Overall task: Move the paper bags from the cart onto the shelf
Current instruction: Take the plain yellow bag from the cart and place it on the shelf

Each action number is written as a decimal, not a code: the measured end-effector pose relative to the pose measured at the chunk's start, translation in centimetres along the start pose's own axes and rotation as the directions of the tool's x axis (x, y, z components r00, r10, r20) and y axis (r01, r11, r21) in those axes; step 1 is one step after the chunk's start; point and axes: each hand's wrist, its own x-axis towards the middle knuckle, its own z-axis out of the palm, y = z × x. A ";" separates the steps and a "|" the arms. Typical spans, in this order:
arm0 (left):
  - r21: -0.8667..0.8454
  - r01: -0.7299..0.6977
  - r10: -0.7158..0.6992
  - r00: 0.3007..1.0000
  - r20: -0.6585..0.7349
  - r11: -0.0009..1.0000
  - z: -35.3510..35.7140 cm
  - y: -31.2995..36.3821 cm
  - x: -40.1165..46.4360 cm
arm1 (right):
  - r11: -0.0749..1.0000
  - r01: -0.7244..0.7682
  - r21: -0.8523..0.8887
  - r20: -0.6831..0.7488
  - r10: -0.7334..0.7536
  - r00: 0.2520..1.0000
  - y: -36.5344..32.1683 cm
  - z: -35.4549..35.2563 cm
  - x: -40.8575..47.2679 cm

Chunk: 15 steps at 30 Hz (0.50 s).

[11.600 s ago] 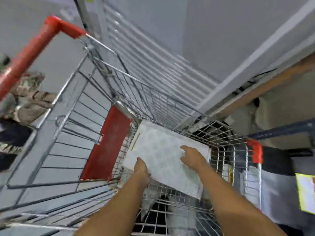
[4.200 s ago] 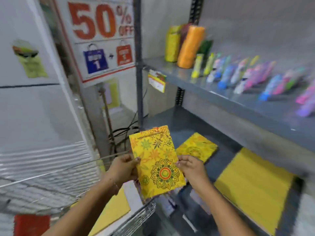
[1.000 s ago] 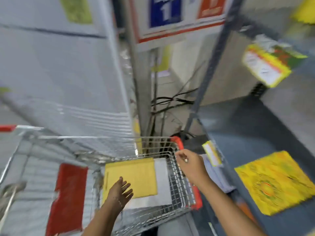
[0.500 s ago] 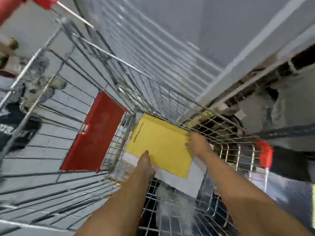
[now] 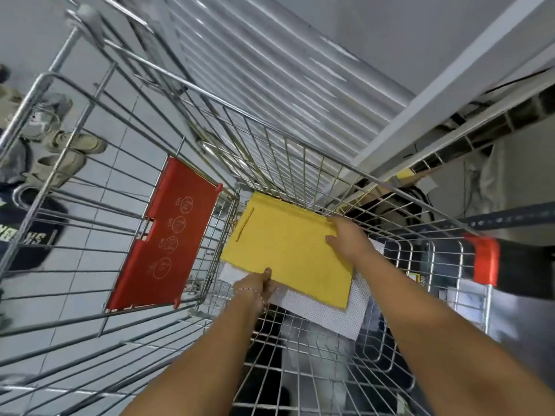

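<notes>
A flat yellow paper bag with a thin cord handle lies in the wire shopping cart, on top of a white dotted paper bag. My left hand pinches the yellow bag's near left edge, thumb on top. My right hand grips the bag's right edge, fingers over the top. Both forearms reach down into the cart. The shelf is out of view.
The cart's red child-seat flap stands to the left of the bags. A red corner bumper marks the cart's right rim. Another person's shoes stand on the tiled floor at left. A white slatted wall runs behind.
Both hands have closed on the yellow bag's edges: the left now pinches the near edge, the right holds the right edge. The view has moved closer to the cart.
</notes>
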 end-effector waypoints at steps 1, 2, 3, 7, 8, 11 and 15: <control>0.032 0.003 -0.003 1.000 0.010 0.999 -0.4 0.1 -0.3 | 1.000 -0.006 -0.009 0.001 0.006 1.000 -0.2 -0.2 -0.4; 0.075 -0.001 0.001 1.000 0.002 0.997 -0.9 0.5 -1.1 | 0.999 -0.013 -0.030 0.002 0.013 1.000 -0.3 -0.4 -0.8; 0.113 -0.002 0.003 1.000 -0.010 0.994 -1.3 0.8 -1.7 | 0.998 -0.036 -0.054 0.016 0.037 0.999 -0.2 -0.4 -1.1; 0.156 -0.045 0.049 0.998 -0.024 0.987 -3.3 1.8 -6.0 | 0.974 -0.162 0.155 0.069 0.153 0.986 0.3 -2.1 -3.8; 0.170 -0.059 0.061 0.998 -0.005 0.984 -3.7 1.9 -7.4 | 0.955 -0.153 0.253 0.074 0.138 0.988 0.1 -2.8 -4.7; 0.207 -0.109 0.088 0.990 0.107 0.972 -3.8 2.2 -12.9 | 0.909 -0.062 0.412 0.017 0.060 0.998 -0.3 -6.1 -8.9; 0.248 -0.269 0.211 0.948 0.238 0.931 -3.8 2.1 -19.9 | 0.898 0.038 0.439 -0.123 0.018 0.992 -0.2 -10.8 -15.9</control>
